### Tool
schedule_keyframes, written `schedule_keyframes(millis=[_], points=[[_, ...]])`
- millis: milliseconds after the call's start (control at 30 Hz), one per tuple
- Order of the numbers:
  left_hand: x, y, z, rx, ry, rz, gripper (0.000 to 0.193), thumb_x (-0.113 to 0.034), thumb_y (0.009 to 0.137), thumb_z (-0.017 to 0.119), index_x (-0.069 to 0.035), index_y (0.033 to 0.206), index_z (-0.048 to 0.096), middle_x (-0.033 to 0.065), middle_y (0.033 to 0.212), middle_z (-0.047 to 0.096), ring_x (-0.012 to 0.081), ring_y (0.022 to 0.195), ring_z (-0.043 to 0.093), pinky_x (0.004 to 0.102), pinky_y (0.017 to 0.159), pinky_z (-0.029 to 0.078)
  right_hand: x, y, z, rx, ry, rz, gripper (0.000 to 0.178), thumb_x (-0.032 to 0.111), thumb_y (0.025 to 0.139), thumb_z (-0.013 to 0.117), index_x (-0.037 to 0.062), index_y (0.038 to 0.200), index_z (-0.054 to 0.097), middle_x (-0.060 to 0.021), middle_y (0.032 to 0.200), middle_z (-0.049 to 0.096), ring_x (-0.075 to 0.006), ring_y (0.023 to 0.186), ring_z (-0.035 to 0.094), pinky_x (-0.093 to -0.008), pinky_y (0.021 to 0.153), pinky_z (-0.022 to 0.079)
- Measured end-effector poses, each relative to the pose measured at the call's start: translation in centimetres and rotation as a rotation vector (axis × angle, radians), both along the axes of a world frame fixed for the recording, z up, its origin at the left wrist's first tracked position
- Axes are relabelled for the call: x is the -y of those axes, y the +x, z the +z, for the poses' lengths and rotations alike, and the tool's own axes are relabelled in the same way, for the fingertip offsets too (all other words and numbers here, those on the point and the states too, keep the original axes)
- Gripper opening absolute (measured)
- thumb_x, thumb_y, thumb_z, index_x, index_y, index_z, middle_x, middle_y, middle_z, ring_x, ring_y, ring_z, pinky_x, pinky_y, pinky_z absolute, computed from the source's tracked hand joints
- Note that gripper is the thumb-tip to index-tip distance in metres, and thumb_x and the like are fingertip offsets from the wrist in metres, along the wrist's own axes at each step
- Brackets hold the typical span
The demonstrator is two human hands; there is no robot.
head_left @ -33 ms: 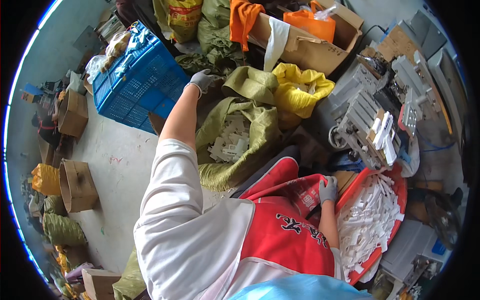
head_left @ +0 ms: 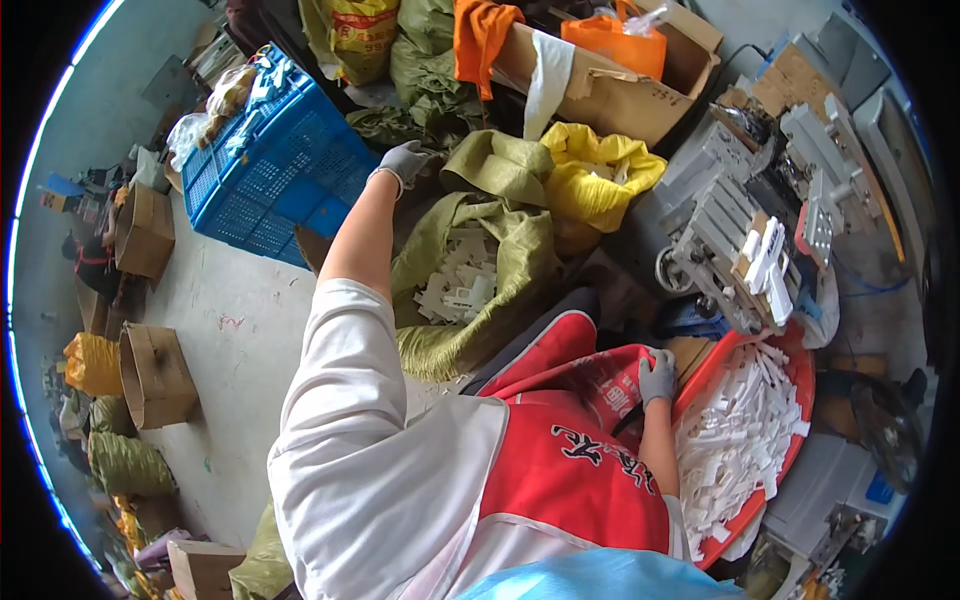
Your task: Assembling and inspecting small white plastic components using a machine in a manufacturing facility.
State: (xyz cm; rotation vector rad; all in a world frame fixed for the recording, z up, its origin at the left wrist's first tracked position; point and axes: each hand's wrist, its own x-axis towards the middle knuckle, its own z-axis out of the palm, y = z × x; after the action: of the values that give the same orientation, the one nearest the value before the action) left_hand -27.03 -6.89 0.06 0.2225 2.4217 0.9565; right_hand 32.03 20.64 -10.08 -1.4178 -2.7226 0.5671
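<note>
My left arm reaches out past a blue perforated crate (head_left: 285, 170). The grey-gloved left hand (head_left: 402, 162) is between that crate and an olive woven sack (head_left: 530, 240); its fingers look curled, and whatever they hold is hidden. White plastic pieces (head_left: 465, 275) lie inside the open sack. Close to my right side, my right hand (head_left: 657, 378), also in a grey glove, grips the edge of a red apron (head_left: 570, 450) worn over my white sleeves. Beside that hand stands a red tub (head_left: 806, 385) heaped with slim white plastic pieces (head_left: 740, 440).
A yellow sack (head_left: 605, 195) with white pieces stands behind the olive one. Farther back is a cardboard box (head_left: 610, 100) with orange cloth (head_left: 483, 40) over its edge. Grey metal machinery (head_left: 720, 225) occupies the right. More cartons (head_left: 158, 375) sit along the left floor.
</note>
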Motion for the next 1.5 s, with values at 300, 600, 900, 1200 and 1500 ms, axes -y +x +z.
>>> schedule_keyframes(millis=[300,600,900,1200,1500], points=[[-2.9,-0.7,-8.8,0.143,0.581,-0.124,0.05,-0.005,0.092,0.052,-0.013,0.14,0.042,0.0095,0.107,0.064,0.0189,0.082,0.062,0.0285,0.059,0.05,3.8,8.7,5.0,-0.338,0.176,-0.054,0.015,0.024,0.09,0.056,0.0102,0.087,0.061,-0.0134,0.086,0.063,-0.0356,0.078,0.061,-0.0465,0.068,0.049],[-4.6,17.0,-8.3,-0.356,0.325,-0.38,0.028,-0.016,0.092,0.057,-0.005,0.117,0.064,0.0102,0.105,0.069,0.018,0.085,0.065,0.0307,0.075,0.051,-3.6,20.7,4.3,-0.018,0.432,-0.455,0.035,0.027,0.085,0.058,0.0132,0.117,0.057,-0.0092,0.118,0.058,-0.0315,0.103,0.058,-0.0423,0.085,0.049],[0.1,28.5,-8.7,-0.37,0.284,-0.426,0.031,-0.008,0.086,0.057,-0.006,0.116,0.065,0.0139,0.099,0.07,0.0247,0.085,0.068,0.0339,0.077,0.052,-14.9,12.1,0.4,0.247,0.303,-0.036,0.069,0.021,0.076,0.066,0.0227,0.142,0.041,-0.008,0.148,0.038,-0.0312,0.128,0.045,-0.0429,0.104,0.039],[-2.2,37.1,-6.5,-0.294,0.201,-0.637,0.03,-0.025,0.089,0.055,-0.007,0.111,0.064,0.0172,0.1,0.067,0.0341,0.095,0.063,0.0421,0.084,0.05,-16.7,12.3,3.0,0.668,0.022,0.079,0.052,0.022,0.082,0.061,0.0143,0.132,0.048,-0.0168,0.139,0.044,-0.0363,0.12,0.051,-0.0434,0.096,0.047],[-3.4,36.2,-8.3,-0.365,0.154,-0.789,0.026,-0.024,0.087,0.055,-0.008,0.105,0.065,0.0159,0.094,0.066,0.0329,0.089,0.063,0.0424,0.08,0.05,-11.3,21.2,5.5,0.507,-0.027,0.142,0.042,0.017,0.075,0.069,0.0123,0.116,0.058,-0.0125,0.127,0.049,-0.0342,0.112,0.054,-0.0408,0.092,0.047]])
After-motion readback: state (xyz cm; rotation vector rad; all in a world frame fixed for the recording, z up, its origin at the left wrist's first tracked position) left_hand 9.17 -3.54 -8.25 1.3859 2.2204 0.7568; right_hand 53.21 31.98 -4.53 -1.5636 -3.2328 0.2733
